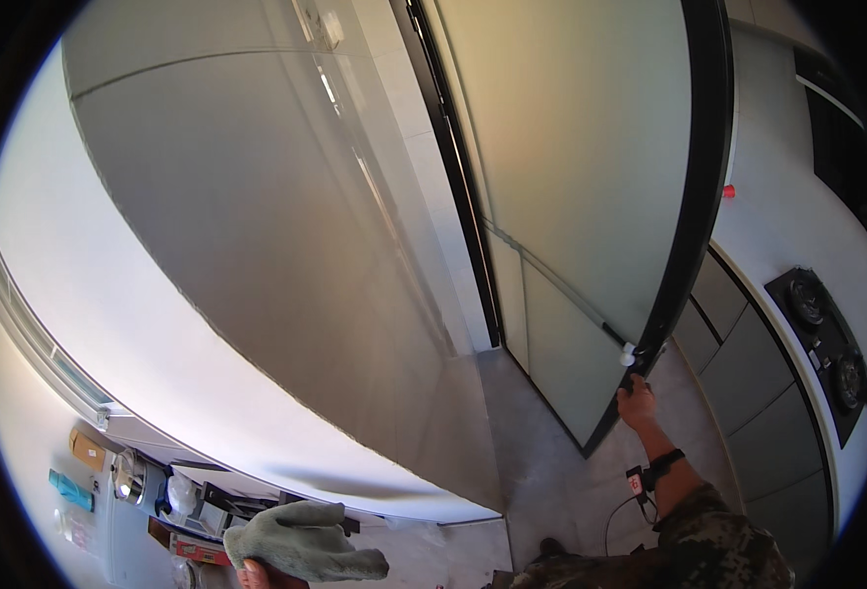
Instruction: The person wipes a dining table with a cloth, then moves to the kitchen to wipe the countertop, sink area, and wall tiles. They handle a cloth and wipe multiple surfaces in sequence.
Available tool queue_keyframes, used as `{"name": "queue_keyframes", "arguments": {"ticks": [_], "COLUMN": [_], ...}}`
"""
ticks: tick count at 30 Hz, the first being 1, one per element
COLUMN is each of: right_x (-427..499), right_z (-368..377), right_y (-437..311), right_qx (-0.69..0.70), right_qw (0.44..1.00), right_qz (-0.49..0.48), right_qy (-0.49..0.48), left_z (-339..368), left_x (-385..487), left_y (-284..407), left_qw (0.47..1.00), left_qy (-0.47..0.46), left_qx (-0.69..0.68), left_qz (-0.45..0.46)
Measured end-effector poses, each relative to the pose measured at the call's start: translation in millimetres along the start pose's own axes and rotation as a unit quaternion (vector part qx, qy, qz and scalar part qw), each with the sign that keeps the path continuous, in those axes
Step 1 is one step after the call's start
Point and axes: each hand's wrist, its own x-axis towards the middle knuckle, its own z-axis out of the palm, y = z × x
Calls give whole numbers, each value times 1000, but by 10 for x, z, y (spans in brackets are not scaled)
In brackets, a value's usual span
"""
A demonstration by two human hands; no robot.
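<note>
My right hand (637, 403) grips the black edge frame (680, 272) of a frosted glass door (581, 147), just below a white rounded fitting (628, 355). The door stands ajar, at an angle to its dark jamb (452, 147). Low in the view, my left hand (255, 574) holds a grey-green fabric cleaning glove or cloth (304, 541). Only some fingertips of that hand show; the fabric and the picture's lower rim hide the rest.
A grey wall panel (257, 206) rises left of the door. To the right, a white counter (772, 228) carries a black gas hob (816, 346) above grey cabinets (757, 383). At lower left are a pot (130, 478), a turquoise object (71, 489) and a red box (198, 550).
</note>
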Motion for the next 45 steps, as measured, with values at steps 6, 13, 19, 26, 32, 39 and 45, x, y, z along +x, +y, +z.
{"name": "queue_keyframes", "arguments": {"ticks": [6,13,19,26,32,39,45], "right_x": [-97,-168,-210,-323,-686,-1271,-1409], "right_z": [-139,-32,-557,-1314,-1352,-724,-557], "right_y": [53,-201,-1235,-2247,-2455,-2155,-2236], "right_qx": [63,79,342,563,482,621,726], "right_qw": [971,921,807,444,407,283,326], "right_qz": [6,-117,-181,-239,-308,-125,-37], "right_qy": [-230,-363,-446,-655,-712,-720,-605], "left_z": [287,503,600,1383,2060,2548,2603], "left_x": [16,-192,-344,-724,-531,-537,-593], "left_y": [-23,-98,-46,13,113,-269,-528], "left_qw": [999,999,833,976,867,751,684], "left_qy": [-13,9,-1,-76,-321,-418,-467], "left_qx": [-23,-19,473,201,381,492,496], "left_qz": [22,25,287,-29,14,139,260]}}
